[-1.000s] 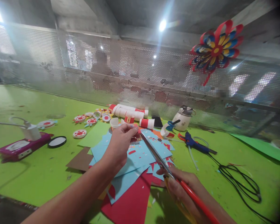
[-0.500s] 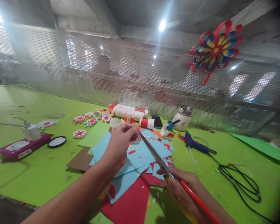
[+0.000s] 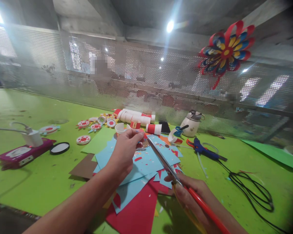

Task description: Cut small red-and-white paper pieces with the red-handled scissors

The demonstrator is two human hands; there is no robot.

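Note:
My left hand (image 3: 128, 144) is above the paper pile, thumb and fingertips pinched together. A small red piece (image 3: 145, 136) shows at the fingertips, beside the scissor tips; its shape is mostly hidden. In my right hand (image 3: 188, 191) are long metal scissors (image 3: 163, 161) with a red handle, pointing up and left toward the left fingertips. The blades look nearly closed. Under both hands lie light blue paper sheets (image 3: 134, 174) scattered with small red and white scraps, over a red sheet (image 3: 136, 208).
Paper cups (image 3: 153, 129) and round red-and-white paper pieces (image 3: 83, 139) stand beyond the hands. A blue glue gun (image 3: 205, 151) with a coiled black cord lies right, near a white bottle (image 3: 191, 125). A purple power strip (image 3: 26, 154) sits left. Behind rises a perforated screen (image 3: 146, 71).

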